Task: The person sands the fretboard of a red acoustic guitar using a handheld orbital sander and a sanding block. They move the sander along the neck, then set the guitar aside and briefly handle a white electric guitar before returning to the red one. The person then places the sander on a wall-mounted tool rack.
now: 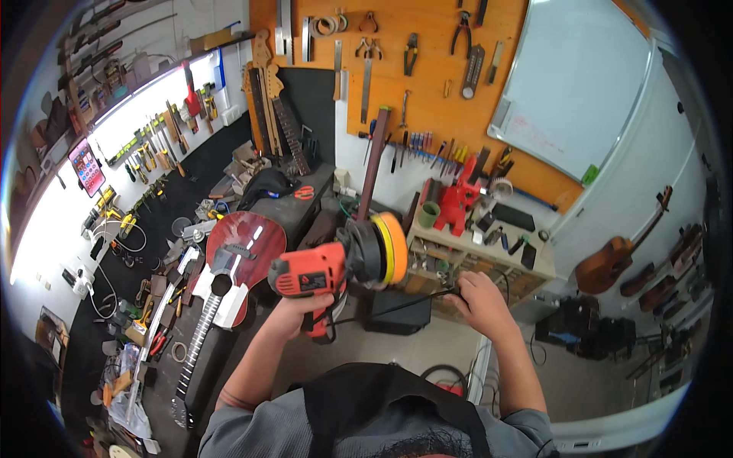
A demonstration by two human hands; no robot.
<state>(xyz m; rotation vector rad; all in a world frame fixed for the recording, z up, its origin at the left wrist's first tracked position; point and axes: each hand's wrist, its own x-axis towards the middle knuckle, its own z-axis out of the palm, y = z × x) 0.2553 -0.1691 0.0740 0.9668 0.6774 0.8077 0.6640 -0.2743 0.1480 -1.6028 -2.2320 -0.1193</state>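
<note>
A red and black electric polisher (309, 269) is in my left hand (299, 311), whose fingers wrap its handle from below. Its round pad (393, 248), orange with a yellow band, faces right. A black power cord (408, 303) runs from the tool across to my right hand (481, 301), which is closed around it. To the left of the polisher, a dark red acoustic guitar (256, 237) lies face up on the workbench, with white covering beside its sound hole and its neck toward me.
Hand tools and loose parts crowd the dark workbench (229, 359) on the left. A drawer cabinet (527, 263) carrying a red tool (460, 200) stands ahead. Another guitar (611, 263) hangs at the right. A black box (397, 314) sits on the floor below the cord.
</note>
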